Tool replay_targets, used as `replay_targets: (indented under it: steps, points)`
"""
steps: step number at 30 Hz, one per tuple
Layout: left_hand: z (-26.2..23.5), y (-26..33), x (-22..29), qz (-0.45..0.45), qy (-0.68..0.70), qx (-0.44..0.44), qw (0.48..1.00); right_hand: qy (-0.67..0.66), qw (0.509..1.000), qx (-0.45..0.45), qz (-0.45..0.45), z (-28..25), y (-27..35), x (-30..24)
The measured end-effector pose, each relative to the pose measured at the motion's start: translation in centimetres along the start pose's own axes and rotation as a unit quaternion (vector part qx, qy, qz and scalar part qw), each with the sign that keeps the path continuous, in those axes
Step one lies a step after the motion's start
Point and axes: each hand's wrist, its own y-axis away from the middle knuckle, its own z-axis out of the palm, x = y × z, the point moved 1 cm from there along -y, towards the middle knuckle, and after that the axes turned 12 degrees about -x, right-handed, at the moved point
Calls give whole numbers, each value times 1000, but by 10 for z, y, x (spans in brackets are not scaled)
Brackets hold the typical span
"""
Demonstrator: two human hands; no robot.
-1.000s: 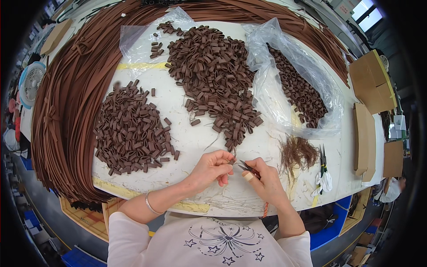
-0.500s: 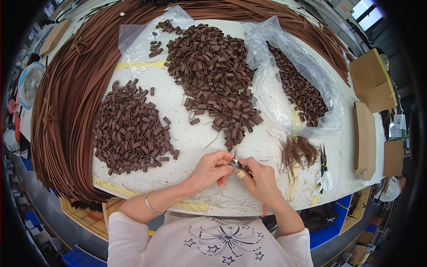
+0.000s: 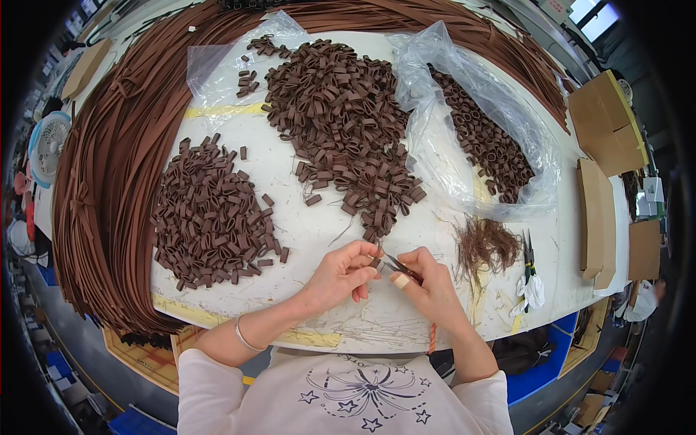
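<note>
One small brown strap loop (image 3: 375, 262) sits pinched in the left hand (image 3: 339, 272) – just left of the thread snips (image 3: 408, 271) gripped by the right hand (image 3: 431, 287), blades slanting up-left toward it; its long axis is unclear.

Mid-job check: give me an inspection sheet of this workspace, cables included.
Surface: white table, strewn with thread scraps
Work items: brown loops in two large piles; more in a clear plastic bag
Clutter: brown thread tangle and scissors with white-wrapped handles, at table's right
Left hand: pinches a small brown loop
Right hand: holds snips, blades apart, pointing toward the left hand
Cables: nothing clearly seen
Surroundings: brown straps along left and far sides; fan left; cardboard boxes right
</note>
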Motion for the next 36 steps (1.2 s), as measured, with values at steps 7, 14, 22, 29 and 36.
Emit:
replay_targets:
  steps: [7,14,22,29,36]
  points:
    - [0,-2,0,4,-70,-11,997,-270,949,-115,112,-3,-1,5]
    - [-3,-1,4,-7,-106,-34,994,-439,871,-192,110,-4,-10,10]
    - [-5,-2,8,-11,-94,-66,993,-488,841,-210,104,-3,-12,17]
    - [-10,-2,2,-7,-45,-89,995,-523,819,-217,94,-2,-12,19]
    - [-9,-2,1,15,-27,-83,996,-496,842,-187,95,-2,-8,11]
